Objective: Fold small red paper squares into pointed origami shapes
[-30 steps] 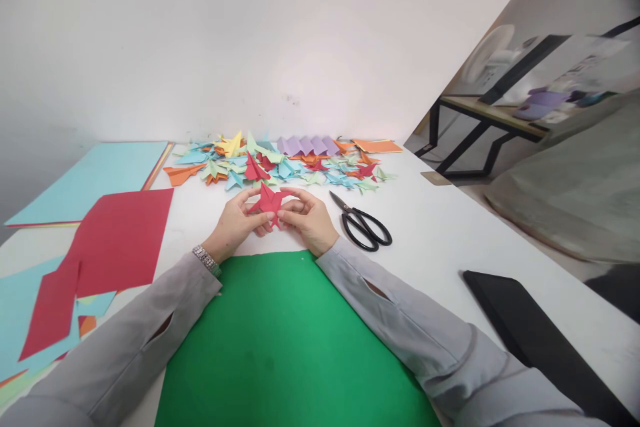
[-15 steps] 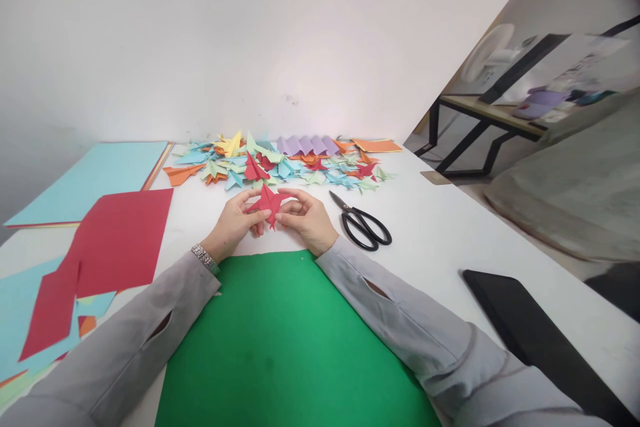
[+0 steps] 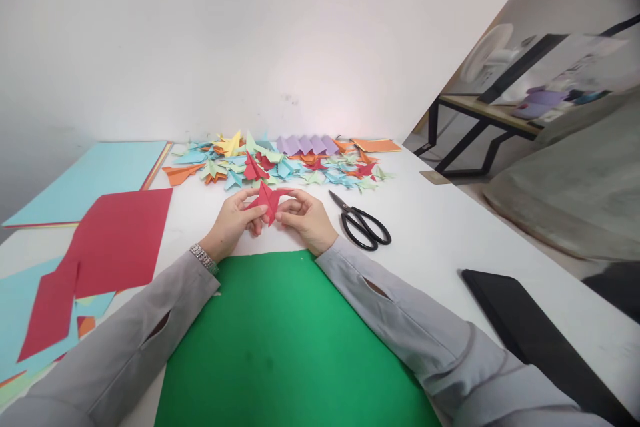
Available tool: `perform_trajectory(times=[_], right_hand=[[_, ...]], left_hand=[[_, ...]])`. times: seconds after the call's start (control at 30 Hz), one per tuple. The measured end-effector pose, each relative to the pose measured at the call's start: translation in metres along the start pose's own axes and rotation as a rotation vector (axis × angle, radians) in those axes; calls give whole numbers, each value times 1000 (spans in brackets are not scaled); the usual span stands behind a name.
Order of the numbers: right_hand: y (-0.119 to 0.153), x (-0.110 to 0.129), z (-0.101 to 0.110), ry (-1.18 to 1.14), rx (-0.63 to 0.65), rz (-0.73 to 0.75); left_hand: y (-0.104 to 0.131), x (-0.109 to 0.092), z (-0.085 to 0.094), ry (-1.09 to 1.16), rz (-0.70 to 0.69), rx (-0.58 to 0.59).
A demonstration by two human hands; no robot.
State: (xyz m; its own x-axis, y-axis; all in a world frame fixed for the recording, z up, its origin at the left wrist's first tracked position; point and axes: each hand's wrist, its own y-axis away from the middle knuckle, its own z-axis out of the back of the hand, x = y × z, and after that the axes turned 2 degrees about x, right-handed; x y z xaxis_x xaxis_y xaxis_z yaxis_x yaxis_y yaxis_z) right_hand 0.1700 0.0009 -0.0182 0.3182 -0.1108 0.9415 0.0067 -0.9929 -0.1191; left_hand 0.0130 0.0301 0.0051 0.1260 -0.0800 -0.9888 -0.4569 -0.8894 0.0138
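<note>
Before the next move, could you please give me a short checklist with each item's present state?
1. Left hand gripping the red folded paper: ok, between thumb and fingers.
2. Right hand gripping its other side: ok.
3. Scissors apart from both hands: ok, lying to the right of the right hand.
4. Hands beyond the far edge of the green sheet: ok.
5. Creases sharp: cannot tell, too small to judge.

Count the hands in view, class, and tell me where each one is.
2. The left hand holds the red folded paper from its left side; the right hand holds it from the right, near the black scissors. Some fingers are partly hidden.
</note>
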Motion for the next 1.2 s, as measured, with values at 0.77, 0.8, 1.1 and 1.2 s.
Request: perform_trajectory(times=[0.77,0.8,1.1,1.2], right_hand=[[-2,-3,1,-40,-12,18],[-2,-3,1,-40,-8,21],[-1,-1,1,-45,19,-7],[-1,-2,1,-60,8,-13]], left_hand=[[-2,-1,2,34,50,40],[-2,-1,1,38,54,40],[-1,-3,1,23,57,57],[0,-3,1,-2,55,69]])
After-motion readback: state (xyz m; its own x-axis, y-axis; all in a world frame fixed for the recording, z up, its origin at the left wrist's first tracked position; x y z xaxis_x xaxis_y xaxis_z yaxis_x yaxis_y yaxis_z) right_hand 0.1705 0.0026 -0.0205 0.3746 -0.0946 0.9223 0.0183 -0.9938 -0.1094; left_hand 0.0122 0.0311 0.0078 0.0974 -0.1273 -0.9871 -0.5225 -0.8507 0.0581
